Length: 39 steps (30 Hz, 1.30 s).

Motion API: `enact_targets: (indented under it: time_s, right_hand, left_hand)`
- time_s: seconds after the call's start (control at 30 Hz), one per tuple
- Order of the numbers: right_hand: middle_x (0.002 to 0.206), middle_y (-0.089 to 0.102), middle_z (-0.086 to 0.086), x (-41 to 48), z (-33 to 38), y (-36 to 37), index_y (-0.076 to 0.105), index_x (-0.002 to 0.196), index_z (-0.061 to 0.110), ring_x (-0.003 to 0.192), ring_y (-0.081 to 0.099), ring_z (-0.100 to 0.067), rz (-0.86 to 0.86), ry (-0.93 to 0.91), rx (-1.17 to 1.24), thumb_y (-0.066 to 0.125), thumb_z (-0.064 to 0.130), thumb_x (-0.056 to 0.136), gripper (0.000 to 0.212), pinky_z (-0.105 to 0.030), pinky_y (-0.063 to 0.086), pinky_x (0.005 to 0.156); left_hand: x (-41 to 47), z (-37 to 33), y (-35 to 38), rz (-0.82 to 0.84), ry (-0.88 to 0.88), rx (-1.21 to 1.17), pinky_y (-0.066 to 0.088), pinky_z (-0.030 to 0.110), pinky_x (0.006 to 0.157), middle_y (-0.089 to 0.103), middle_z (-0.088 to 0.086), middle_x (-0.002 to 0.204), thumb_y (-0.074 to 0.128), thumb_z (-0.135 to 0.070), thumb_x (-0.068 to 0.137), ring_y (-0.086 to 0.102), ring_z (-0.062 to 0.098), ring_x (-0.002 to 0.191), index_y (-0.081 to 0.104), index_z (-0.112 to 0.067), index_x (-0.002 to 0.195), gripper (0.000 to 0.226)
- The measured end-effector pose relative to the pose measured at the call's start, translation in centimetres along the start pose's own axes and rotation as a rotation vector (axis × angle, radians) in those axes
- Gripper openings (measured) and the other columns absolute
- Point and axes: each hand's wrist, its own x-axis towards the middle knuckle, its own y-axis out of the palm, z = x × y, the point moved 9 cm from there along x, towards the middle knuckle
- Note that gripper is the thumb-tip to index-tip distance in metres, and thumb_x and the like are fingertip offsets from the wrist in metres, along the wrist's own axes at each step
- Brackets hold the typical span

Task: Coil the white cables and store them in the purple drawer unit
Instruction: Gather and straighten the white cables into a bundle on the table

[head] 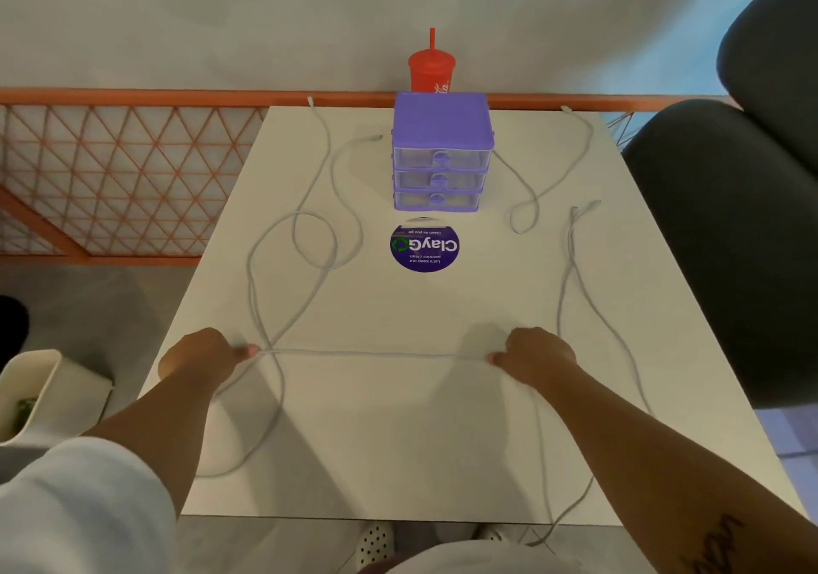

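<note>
We hold a taut white cable point(376, 354) crosswise on the table point(398, 440), pinched by left hand point(201, 356) and right hand point(538, 354), purple drawer unit point(440, 153) straight ahead, equally near both.

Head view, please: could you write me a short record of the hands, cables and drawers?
left hand: pinches cable
right hand: pinches same cable, stretched straight between the hands
other cables: loose, uncoiled on table
drawer unit: near far table edge, three drawers shut
cup: red, behind unit
</note>
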Motion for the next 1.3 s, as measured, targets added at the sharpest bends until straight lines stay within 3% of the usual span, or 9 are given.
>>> enact_targets:
  time_s: [0.17, 0.33, 0.47, 0.6, 0.73, 0.93, 1.03, 1.2, 1.3]
  right_hand:
    - [0.059, 0.046, 0.0, -0.7, -0.1, -6.7, 0.057, 0.062, 0.013, 0.05, 0.041, -0.014, 0.169, -0.036, 0.192, 0.056, 0.044, 0.087, 0.04, -0.022, 0.032, 0.05]
    - [0.062, 0.038, -0.002, -3.5, -3.8, -12.1, 0.065, 0.09, 0.007, 0.053, 0.025, -0.012, 0.344, -0.003, 0.302, 0.05, 0.027, 0.094, 0.025, -0.022, 0.022, 0.049]
    - [0.062, 0.043, -0.003, -3.7, -6.6, -12.3, 0.063, 0.077, 0.008, 0.055, 0.035, -0.014, 0.261, 0.0, 0.113, 0.052, 0.036, 0.092, 0.034, -0.023, 0.032, 0.055]
    - [0.067, 0.054, 0.001, -2.3, -7.8, -7.2, 0.055, 0.057, 0.013, 0.07, 0.051, -0.016, 0.214, 0.018, -0.08, 0.056, 0.042, 0.088, 0.042, -0.031, 0.037, 0.083]
    - [0.056, 0.055, 0.005, -1.6, -10.2, 0.6, 0.054, 0.053, 0.016, 0.066, 0.058, -0.015, 0.227, 0.112, 0.042, 0.066, 0.043, 0.079, 0.039, -0.029, 0.045, 0.076]
    - [0.075, 0.057, 0.003, -1.1, -12.4, 1.8, 0.051, 0.073, 0.017, 0.077, 0.058, -0.017, 0.165, 0.153, 0.11, 0.066, 0.063, 0.069, 0.049, -0.031, 0.049, 0.08]
    - [0.069, 0.055, 0.003, -0.9, -12.2, 1.7, 0.056, 0.066, 0.015, 0.068, 0.053, -0.012, 0.218, 0.075, 0.088, 0.061, 0.051, 0.081, 0.039, -0.025, 0.042, 0.074]
    - [0.118, 0.06, -0.011, -0.9, -13.2, -4.7, 0.069, 0.102, 0.004, 0.113, 0.052, -0.024, 0.087, -0.014, 0.165, 0.047, 0.005, 0.091, 0.024, -0.025, 0.035, 0.094]
    - [0.115, 0.062, -0.009, -1.6, -15.7, -9.8, 0.07, 0.095, 0.005, 0.112, 0.052, -0.024, 0.0, 0.033, 0.275, 0.053, 0.014, 0.091, 0.02, -0.029, 0.034, 0.097]
  left_hand:
    - [-0.8, -0.6, -0.5, -0.052, -0.014, 0.029, 0.042, 0.032, 0.068, 0.053, 0.005, 0.071, 0.051, -0.058, 0.085, 0.053, 0.025, 0.074, 0.051, -0.01, 0.082, 0.048]
    - [-1.3, -1.0, -0.8, -0.083, -0.033, 0.071, 0.042, 0.032, 0.067, 0.054, 0.006, 0.071, 0.05, -0.056, 0.086, 0.052, 0.025, 0.073, 0.055, -0.009, 0.08, 0.047]
    - [-1.3, -1.2, -1.1, -0.085, -0.039, 0.083, 0.043, 0.035, 0.073, 0.06, 0.011, 0.084, 0.052, -0.056, 0.085, 0.058, 0.031, 0.088, 0.06, -0.008, 0.088, 0.049]
    - [-1.8, -1.5, -1.3, -0.081, -0.053, 0.057, 0.045, 0.037, 0.077, 0.063, 0.015, 0.094, 0.057, -0.054, 0.084, 0.059, 0.034, 0.094, 0.062, -0.005, 0.095, 0.05]
    - [-2.2, -1.7, -1.3, -0.08, -0.076, -0.006, 0.044, 0.037, 0.077, 0.063, 0.019, 0.095, 0.061, -0.047, 0.084, 0.058, 0.036, 0.095, 0.061, 0.0, 0.097, 0.049]
    - [-2.2, -2.0, -1.2, -0.075, -0.068, -0.065, 0.043, 0.039, 0.083, 0.062, 0.025, 0.106, 0.063, -0.035, 0.085, 0.056, 0.039, 0.102, 0.06, 0.005, 0.104, 0.045]
    - [-2.3, -2.0, -1.0, -0.066, -0.067, -0.071, 0.043, 0.039, 0.084, 0.061, 0.025, 0.107, 0.063, -0.035, 0.085, 0.056, 0.039, 0.102, 0.06, 0.004, 0.106, 0.044]
    - [-2.4, -2.0, -0.8, -0.057, -0.068, -0.103, 0.043, 0.042, 0.086, 0.06, 0.027, 0.108, 0.062, -0.032, 0.086, 0.055, 0.041, 0.104, 0.059, 0.007, 0.107, 0.045]
    - [-2.5, -2.1, -0.8, -0.058, -0.076, -0.112, 0.043, 0.043, 0.087, 0.06, 0.029, 0.108, 0.063, -0.029, 0.086, 0.054, 0.042, 0.104, 0.059, 0.01, 0.105, 0.043]
